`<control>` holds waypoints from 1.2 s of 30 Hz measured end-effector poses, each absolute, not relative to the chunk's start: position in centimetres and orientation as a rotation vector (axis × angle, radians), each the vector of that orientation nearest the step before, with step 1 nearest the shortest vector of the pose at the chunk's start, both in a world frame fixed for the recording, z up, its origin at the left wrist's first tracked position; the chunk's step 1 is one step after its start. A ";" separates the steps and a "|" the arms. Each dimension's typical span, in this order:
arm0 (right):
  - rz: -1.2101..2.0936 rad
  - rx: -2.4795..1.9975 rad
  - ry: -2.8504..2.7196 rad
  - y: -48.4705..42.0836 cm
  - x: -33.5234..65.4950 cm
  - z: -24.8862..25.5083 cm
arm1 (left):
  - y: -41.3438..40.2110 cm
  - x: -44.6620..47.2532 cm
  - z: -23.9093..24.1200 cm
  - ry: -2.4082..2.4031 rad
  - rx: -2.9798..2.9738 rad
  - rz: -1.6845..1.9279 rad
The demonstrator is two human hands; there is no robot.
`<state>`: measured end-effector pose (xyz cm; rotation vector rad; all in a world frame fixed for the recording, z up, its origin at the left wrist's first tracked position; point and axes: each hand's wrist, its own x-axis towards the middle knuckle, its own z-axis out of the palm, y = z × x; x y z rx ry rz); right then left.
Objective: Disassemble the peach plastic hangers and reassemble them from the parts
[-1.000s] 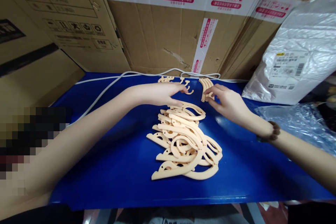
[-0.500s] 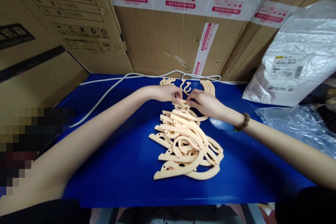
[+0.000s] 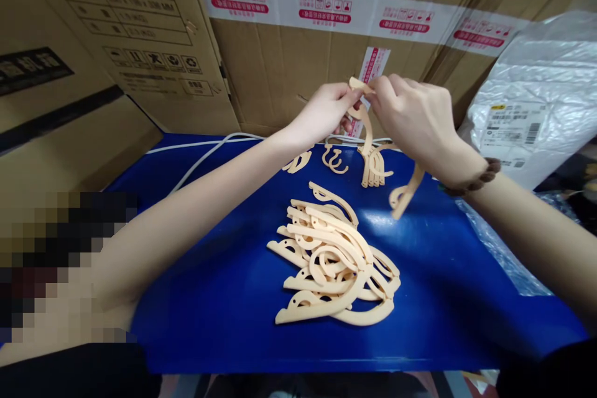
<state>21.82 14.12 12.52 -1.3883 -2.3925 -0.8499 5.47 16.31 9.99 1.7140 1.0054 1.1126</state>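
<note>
The left hand [image 3: 332, 111] pinches a beige hanger [image 3: 367, 127] above the blue tabletop [image 3: 219, 305]; the right hand [image 3: 413, 115] grips it just beside those fingers, a curved arm [image 3: 405, 197] dangling beneath. Below both hands lie hooks [image 3: 336, 161], and nearer the body, a pile of hangers [image 3: 326, 242].

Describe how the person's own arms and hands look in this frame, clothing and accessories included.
The left hand and the right hand wear no gloves. A brown, beaded-looking bracelet circles the right one's wrist. The forearms are uncovered; black cloth, seemingly sleeves, shows low on both sides.
</note>
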 end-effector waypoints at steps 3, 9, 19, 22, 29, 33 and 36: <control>-0.886 -1.377 -2.490 14.5 22.0 12.9 | 15.8 5.7 10.3 1.127 2.077 1.151; 0.076 -1.424 -2.478 16.6 24.9 10.9 | 15.4 3.7 8.2 1.329 2.474 0.933; 1.140 -1.229 -2.043 14.9 27.1 9.7 | 20.1 -2.6 1.4 1.627 2.092 0.643; 1.061 -1.200 -1.910 14.4 26.8 9.9 | 19.6 -2.3 0.9 1.689 2.052 0.763; 0.726 -0.884 -1.293 14.9 25.8 11.3 | 15.3 2.4 4.3 1.017 1.727 0.845; 0.570 -0.771 -1.388 14.7 26.0 11.5 | 13.6 4.2 5.7 0.578 1.261 0.863; 0.386 -0.866 -1.697 14.0 26.9 11.5 | 13.3 4.1 6.4 0.575 1.107 0.993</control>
